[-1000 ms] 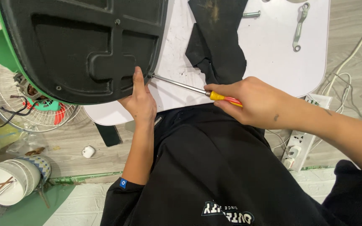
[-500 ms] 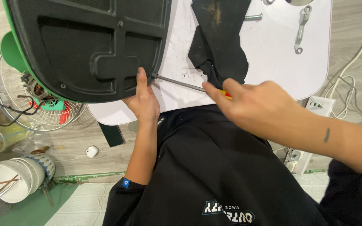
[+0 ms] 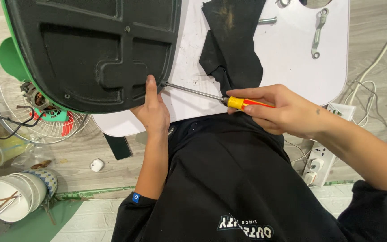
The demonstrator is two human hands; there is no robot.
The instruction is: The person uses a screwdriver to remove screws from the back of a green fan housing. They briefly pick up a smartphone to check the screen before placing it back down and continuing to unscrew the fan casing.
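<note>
Head view shows the left hand point(image 3: 154, 110) gripping the edge of the black moulded panel point(image 3: 95, 47) above the white table point(image 3: 292, 67), while the right hand point(image 3: 287, 112) pinches the yellow-handled screwdriver point(image 3: 242, 103), tip at the panel's corner screw, a turning step that seemingly calls for steady pressure.

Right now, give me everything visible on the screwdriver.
The screwdriver has a slim bare-metal shaft and a yellow handle with red, which looks plastic. It lies nearly level over the white table. Its tip meets the edge of the black panel beside the left hand. The right hand grips the handle, hiding its rear end.
</note>
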